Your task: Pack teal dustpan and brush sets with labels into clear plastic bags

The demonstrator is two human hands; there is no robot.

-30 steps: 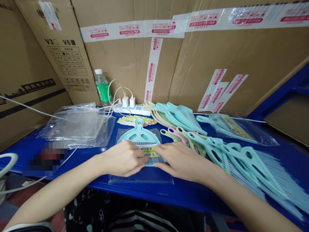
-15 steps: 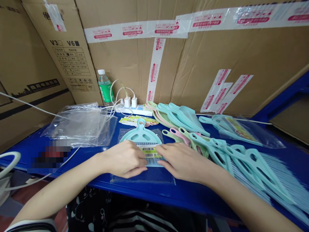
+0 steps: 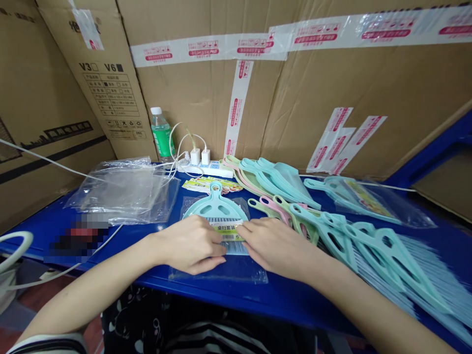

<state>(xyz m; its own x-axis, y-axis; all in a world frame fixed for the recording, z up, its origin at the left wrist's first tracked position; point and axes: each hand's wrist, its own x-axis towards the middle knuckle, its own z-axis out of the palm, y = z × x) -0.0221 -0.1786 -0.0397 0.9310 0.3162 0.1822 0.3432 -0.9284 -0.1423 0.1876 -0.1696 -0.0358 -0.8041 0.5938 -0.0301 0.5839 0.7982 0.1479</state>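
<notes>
A light blue dustpan (image 3: 216, 199) with a brush lies in a clear plastic bag (image 3: 221, 274) in front of me, handle pointing away. Across the brush bristles (image 3: 236, 248) sits a yellow-green printed label card (image 3: 226, 229). My left hand (image 3: 193, 244) is closed at the left edge of this set, fingers curled under. From the right, my right hand (image 3: 273, 246) grips the other edge, its fingertips on the card. The fingers hide both sides of the card, and I cannot tell whether they pinch the card, the bag or both.
Loose brushes (image 3: 341, 241) lie at the right, behind them stacked dustpans (image 3: 273, 179) and a bagged set (image 3: 354, 196). Further label cards (image 3: 199, 185) lie near a power strip (image 3: 217, 170). Clear bags (image 3: 121, 189) and a bottle (image 3: 161, 137) are at left. Cardboard (image 3: 206, 88) walls the back.
The view has shifted very slightly. Both hands stay at the bagged set, with the right fingertips moved a touch on the label card.
</notes>
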